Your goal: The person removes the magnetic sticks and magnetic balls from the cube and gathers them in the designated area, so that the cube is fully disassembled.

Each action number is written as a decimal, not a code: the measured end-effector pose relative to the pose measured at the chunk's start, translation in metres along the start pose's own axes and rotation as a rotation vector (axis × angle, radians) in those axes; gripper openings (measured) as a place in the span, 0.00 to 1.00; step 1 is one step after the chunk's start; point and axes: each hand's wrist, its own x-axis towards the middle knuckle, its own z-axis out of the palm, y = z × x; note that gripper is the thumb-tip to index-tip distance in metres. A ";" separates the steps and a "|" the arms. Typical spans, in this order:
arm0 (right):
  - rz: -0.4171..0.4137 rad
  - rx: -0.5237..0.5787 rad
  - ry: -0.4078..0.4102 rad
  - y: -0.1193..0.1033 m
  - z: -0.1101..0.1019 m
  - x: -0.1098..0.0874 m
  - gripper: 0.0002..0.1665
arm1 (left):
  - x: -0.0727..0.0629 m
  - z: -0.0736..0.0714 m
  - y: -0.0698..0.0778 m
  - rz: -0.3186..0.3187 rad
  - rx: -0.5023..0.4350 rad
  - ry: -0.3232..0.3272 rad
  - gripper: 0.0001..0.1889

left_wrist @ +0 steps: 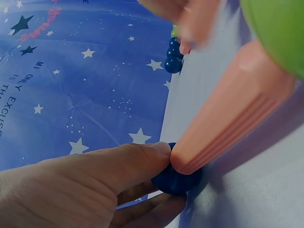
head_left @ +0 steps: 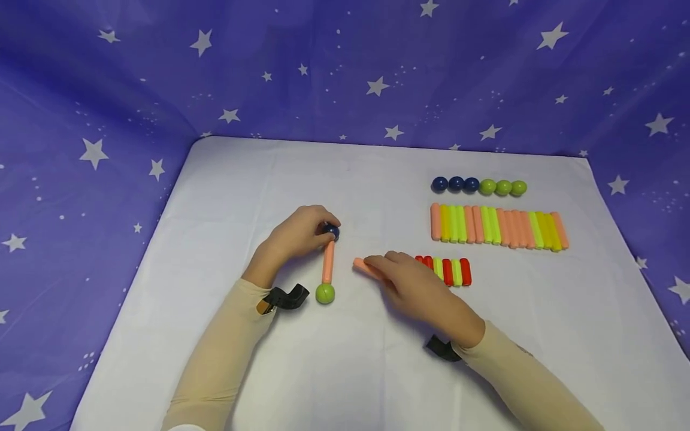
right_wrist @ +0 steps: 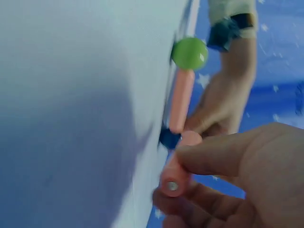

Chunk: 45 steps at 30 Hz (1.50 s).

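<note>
My left hand (head_left: pixel 303 232) pinches a dark blue ball (head_left: pixel 332 231) between thumb and fingers. From that ball a pink rod (head_left: pixel 328 263) runs toward the near side, and its other end meets a green ball (head_left: pixel 325 293). To the right, my right hand (head_left: pixel 412 281) holds a second pink rod (head_left: pixel 368 269), apart from the joined pieces in the head view. A round silvery spot shows on the end of this held rod (right_wrist: pixel 172 186) in the right wrist view. In the left wrist view the blue ball (left_wrist: pixel 176 180) is partly hidden by the thumb.
A row of short red and yellow-green rods (head_left: pixel 456 272) lies partly hidden behind my right hand. Farther back is a long row of pink, yellow and green rods (head_left: pixel 498 227). Behind it sit blue and green balls (head_left: pixel 480 186) in a line. A starry purple cloth (head_left: pixel 345 72) surrounds the white table (head_left: pixel 323 371).
</note>
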 end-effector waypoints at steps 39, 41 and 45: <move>0.932 -0.016 0.081 0.277 -0.109 -0.132 0.36 | -0.008 0.006 -0.007 0.004 -0.041 0.012 0.16; 0.942 -0.005 0.051 0.284 -0.109 -0.132 0.37 | -0.007 0.005 -0.006 0.001 -0.034 0.014 0.16; 0.985 0.027 0.000 0.293 -0.109 -0.132 0.38 | -0.003 0.003 -0.004 0.019 -0.021 0.020 0.16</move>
